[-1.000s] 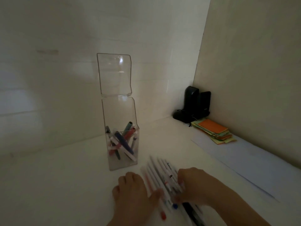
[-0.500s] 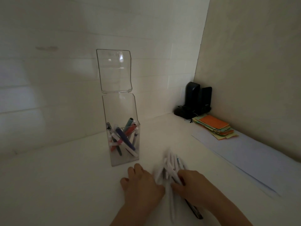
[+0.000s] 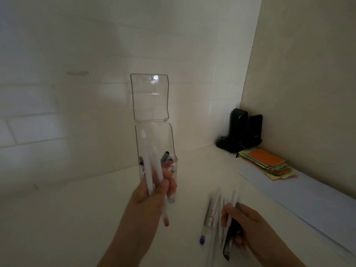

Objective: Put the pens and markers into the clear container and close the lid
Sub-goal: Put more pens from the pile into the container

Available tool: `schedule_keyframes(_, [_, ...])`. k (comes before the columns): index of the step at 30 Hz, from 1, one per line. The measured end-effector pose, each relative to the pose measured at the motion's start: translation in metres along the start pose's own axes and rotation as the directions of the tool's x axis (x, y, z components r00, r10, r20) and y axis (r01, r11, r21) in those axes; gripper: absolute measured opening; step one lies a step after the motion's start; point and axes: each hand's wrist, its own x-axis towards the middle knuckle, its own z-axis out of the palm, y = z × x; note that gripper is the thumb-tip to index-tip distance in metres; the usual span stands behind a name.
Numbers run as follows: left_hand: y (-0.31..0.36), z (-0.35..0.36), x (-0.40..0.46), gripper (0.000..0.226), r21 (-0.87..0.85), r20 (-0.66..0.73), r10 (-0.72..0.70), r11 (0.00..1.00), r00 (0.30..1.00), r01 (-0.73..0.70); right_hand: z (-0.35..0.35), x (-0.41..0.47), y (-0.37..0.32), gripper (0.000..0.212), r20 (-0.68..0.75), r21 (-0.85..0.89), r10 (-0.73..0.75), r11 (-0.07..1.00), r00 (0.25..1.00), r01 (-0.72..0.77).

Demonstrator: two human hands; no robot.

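Tabletop [image 3: 57, 218]: white surface running from the near edge to a white brick wall at the far side and a beige panel on the right.
Paper sheet [image 3: 308, 197]: pale sheet lying flat along the right side of the tabletop.
Clear container [image 3: 169, 143]: tall, upright, standing at mid-distance on the tabletop; its lower front is hidden behind the left hand. A few pens and markers stand tilted inside it.
Lid [image 3: 150, 97]: open, hinged up and standing above the container's back wall.
Black device [image 3: 242, 130]: in the far right corner, against the wall.
Sticky notes [image 3: 267, 162]: loose stack of orange, green and yellow, just near of the black device, on the far end of the paper sheet.
Left hand [image 3: 154, 189]: raised in front of the container, fingers closed around a few white pens [image 3: 152, 164] that point up and lean slightly left; one has a red tip at its lower end.
Right hand [image 3: 240, 220]: low on the near right, fingers curled around some of the loose pens [image 3: 213, 211] that lie on the tabletop, blurred; one has a blue end, another is dark.
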Motion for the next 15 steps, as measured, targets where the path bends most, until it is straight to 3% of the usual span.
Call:
schedule_keyframes(3, [0.035, -0.008, 0.026, 0.013, -0.014, 0.031, 0.187, 0.982, 0.982, -0.187, 0.005, 0.002, -0.007, 0.035, -0.074, 0.094, 0.016, 0.996, 0.997, -0.009])
schedule_keyframes(6, [0.059, -0.009, 0.062, 0.023, 0.097, 0.081, 0.286, 0.951, 0.955, -0.294, 0.012, 0.003, -0.01, 0.033, -0.146, 0.038, -0.037, 0.998, 0.989, 0.043])
schedule_keyframes(12, [0.046, -0.002, 0.107, 0.011, 0.506, 0.115, 0.182, 0.835, 0.977, -0.215, 0.026, 0.003, -0.017, 0.032, -0.164, -0.105, -0.166, 0.983, 0.972, 0.15])
schedule_keyframes(15, [0.029, -0.003, 0.114, 0.012, 0.569, 0.113, 0.127, 0.805, 0.985, -0.169, 0.032, 0.004, -0.037, 0.026, -0.107, -0.134, -0.274, 0.957, 0.956, 0.259])
